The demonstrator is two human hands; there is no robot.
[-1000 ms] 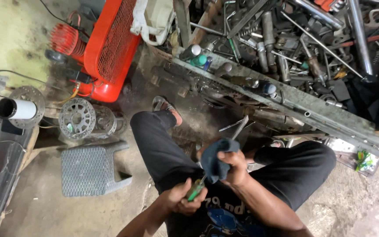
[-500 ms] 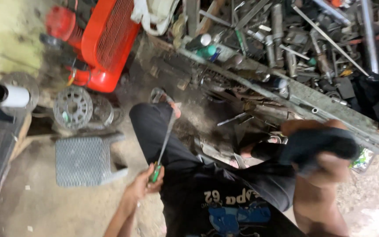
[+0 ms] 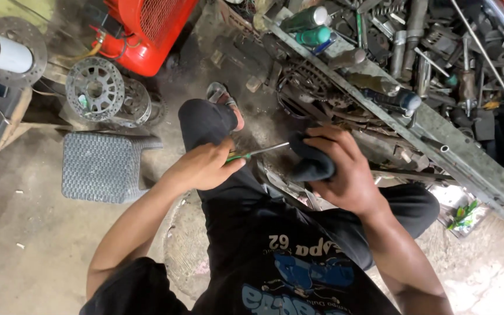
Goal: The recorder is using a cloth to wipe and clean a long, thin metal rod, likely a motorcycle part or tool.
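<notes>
My left hand (image 3: 204, 166) grips the green handle of a screwdriver (image 3: 256, 153), whose thin metal shaft points right. My right hand (image 3: 345, 172) holds a dark cloth (image 3: 310, 162) wrapped around the far end of the shaft. Both hands are above my lap, over black trousers (image 3: 211, 125) and a black printed shirt. The screwdriver's tip is hidden inside the cloth.
A grey woven stool (image 3: 103, 166) stands to the left on the dirt floor. Behind it lie metal wheel hubs (image 3: 95, 88) and a red machine (image 3: 147, 29). A cluttered bench of metal parts, rods and cans (image 3: 409, 64) runs across the upper right behind a steel angle bar (image 3: 438, 146).
The hands were apart half a second ago, screwdriver held upright in the left. Now they have come together, the shaft lies level and the cloth in the right hand covers its end.
</notes>
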